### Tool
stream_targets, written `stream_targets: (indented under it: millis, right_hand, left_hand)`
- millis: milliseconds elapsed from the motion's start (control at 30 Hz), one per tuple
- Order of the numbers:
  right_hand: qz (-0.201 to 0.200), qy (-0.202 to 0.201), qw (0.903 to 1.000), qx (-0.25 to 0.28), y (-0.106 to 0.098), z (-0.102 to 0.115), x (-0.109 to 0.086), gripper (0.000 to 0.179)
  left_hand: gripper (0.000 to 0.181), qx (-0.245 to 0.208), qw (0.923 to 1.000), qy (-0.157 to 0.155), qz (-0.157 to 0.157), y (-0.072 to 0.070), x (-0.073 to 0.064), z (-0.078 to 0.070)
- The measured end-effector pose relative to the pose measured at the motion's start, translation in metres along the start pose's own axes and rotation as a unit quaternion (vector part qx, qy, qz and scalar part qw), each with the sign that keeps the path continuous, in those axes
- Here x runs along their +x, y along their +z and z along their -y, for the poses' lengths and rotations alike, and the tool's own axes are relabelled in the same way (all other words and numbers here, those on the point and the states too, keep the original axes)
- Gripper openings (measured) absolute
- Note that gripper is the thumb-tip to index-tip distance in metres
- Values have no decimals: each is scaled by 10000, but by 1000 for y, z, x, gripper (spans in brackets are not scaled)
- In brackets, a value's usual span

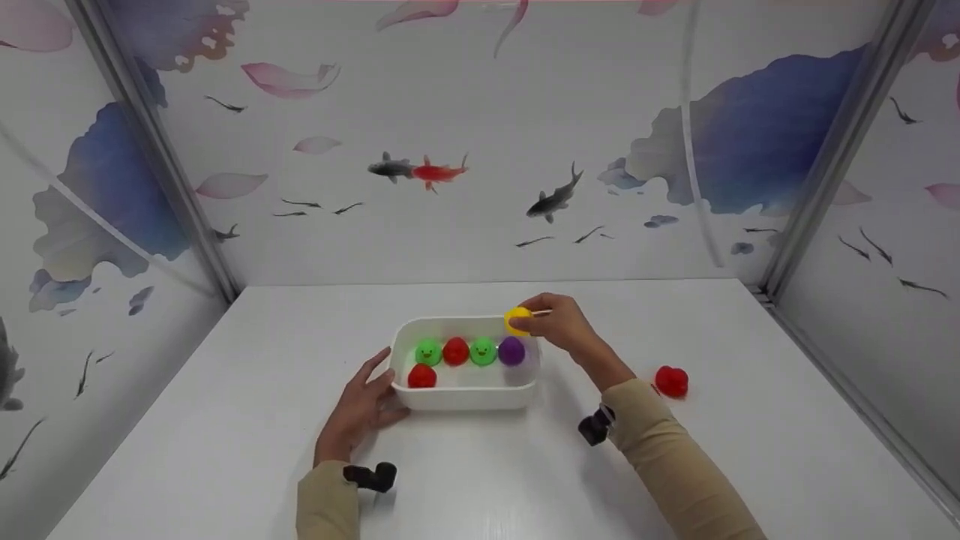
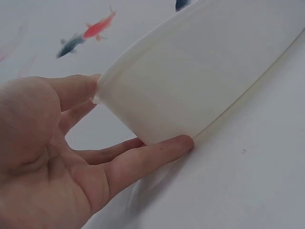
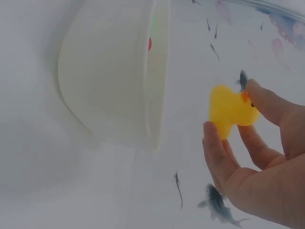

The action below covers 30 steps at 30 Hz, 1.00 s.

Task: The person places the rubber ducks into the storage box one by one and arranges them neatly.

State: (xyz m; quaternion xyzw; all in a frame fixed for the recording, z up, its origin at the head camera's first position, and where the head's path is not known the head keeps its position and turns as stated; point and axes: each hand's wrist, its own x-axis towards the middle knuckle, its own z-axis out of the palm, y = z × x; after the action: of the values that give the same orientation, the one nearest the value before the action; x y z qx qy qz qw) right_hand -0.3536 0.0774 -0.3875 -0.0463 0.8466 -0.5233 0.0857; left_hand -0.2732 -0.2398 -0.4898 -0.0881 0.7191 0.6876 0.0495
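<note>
A white plastic bin (image 1: 465, 399) stands on the table with a row of small toys inside. At its left end is my left hand (image 1: 361, 405), gripping the end with fingertips at the rim and thumb low along the wall (image 2: 157, 100). My right hand (image 1: 559, 324) pinches a yellow rubber duck (image 3: 231, 110) between thumb and fingers, above the bin's back right corner. Inside the bin are two green ducks (image 1: 428, 352), two red toys (image 1: 455, 351) and a purple one (image 1: 511, 351).
A red toy duck (image 1: 671, 382) lies on the white table (image 1: 750, 450) right of the bin, near my right forearm. Printed panels (image 1: 480, 240) with fish and petals enclose the table at the back and both sides.
</note>
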Motion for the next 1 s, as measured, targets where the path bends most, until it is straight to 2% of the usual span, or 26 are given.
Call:
stream_targets:
  millis: [233, 467, 533, 800, 1000]
  right_hand:
    - [145, 107, 9998, -79, 22, 18, 5, 39]
    - [290, -190, 9994, -26, 38, 30, 5, 36]
    - [319, -164, 9994, -27, 43, 32, 5, 35]
    - [332, 141, 9993, 134, 65, 28, 12, 34]
    - [368, 322, 9988, -14, 77, 23, 13, 34]
  left_hand:
    - [54, 42, 10000, -16, -61, -1, 1, 1]
    - [54, -183, 9998, 68, 43, 1, 0, 0]
    - [54, -167, 9998, 66, 47, 0, 0, 0]
    - [54, -87, 10000, 40, 3, -1, 0, 0]
    - [53, -132, 9999, -8, -43, -1, -1, -1]
